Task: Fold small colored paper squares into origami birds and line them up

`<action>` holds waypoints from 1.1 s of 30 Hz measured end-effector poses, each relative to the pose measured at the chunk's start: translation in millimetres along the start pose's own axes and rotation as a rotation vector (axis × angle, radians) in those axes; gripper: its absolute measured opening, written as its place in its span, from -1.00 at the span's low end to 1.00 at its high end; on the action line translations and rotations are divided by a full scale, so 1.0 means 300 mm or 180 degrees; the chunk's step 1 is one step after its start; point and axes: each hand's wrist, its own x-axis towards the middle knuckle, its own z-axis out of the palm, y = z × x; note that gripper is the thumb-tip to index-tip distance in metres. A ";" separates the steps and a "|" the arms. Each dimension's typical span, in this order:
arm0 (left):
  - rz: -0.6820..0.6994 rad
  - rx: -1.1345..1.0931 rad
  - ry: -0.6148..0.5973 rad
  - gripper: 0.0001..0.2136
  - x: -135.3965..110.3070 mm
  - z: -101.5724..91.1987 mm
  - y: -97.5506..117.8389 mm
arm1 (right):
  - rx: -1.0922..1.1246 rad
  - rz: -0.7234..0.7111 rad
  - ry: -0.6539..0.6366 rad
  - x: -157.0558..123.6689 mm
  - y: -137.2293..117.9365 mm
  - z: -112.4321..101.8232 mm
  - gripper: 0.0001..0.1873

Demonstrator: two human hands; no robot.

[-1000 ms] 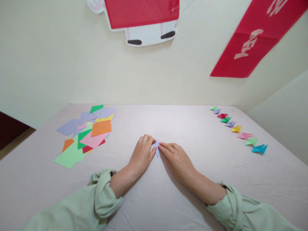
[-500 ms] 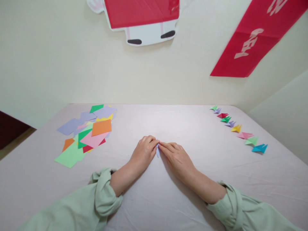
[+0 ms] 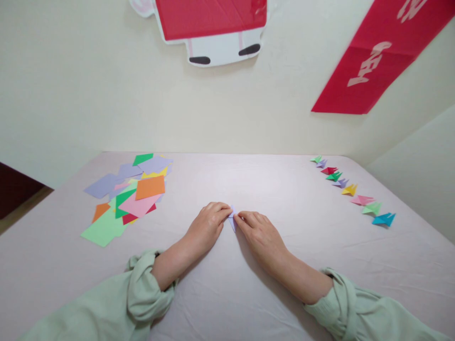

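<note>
Between my fingertips, at the middle of the table, is a small folded piece of lilac paper (image 3: 232, 221), narrow and pointed at its near end. My left hand (image 3: 210, 222) has its fingers pressed together at the paper's left edge. From the other side my right hand (image 3: 261, 233) pinches the right edge with thumb and fingers. The fingertips cover part of the paper, so its full shape cannot be made out.
Loose coloured paper sheets (image 3: 140, 206) overlap in a pile at the left. Along the right runs a slanting row of several folded paper figures, the nearest a blue paper figure (image 3: 384, 219). A pale cloth (image 3: 227, 293) covers the table, which meets the wall (image 3: 227, 118).
My left hand has drawn slightly left, so the hands are a little farther apart. More of the lilac paper shows between them.
</note>
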 end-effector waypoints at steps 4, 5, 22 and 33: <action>0.0042 -0.0099 0.0042 -0.60 0.004 0.002 -0.013 | -0.0136 -0.0078 -0.0050 0.004 -0.012 -0.009 -0.66; 0.0054 -0.0106 0.0061 -0.60 0.005 0.004 -0.015 | -0.0172 -0.0103 -0.0052 0.006 -0.013 -0.011 -0.66; -0.0026 0.0097 0.0015 -0.63 0.004 -0.002 0.001 | -0.0509 -0.0128 -0.0142 0.028 -0.035 -0.021 -0.63; -0.0024 0.0373 -0.0059 -0.57 -0.013 -0.005 0.030 | -0.0506 -0.0065 -0.0113 -0.016 0.009 -0.031 -0.62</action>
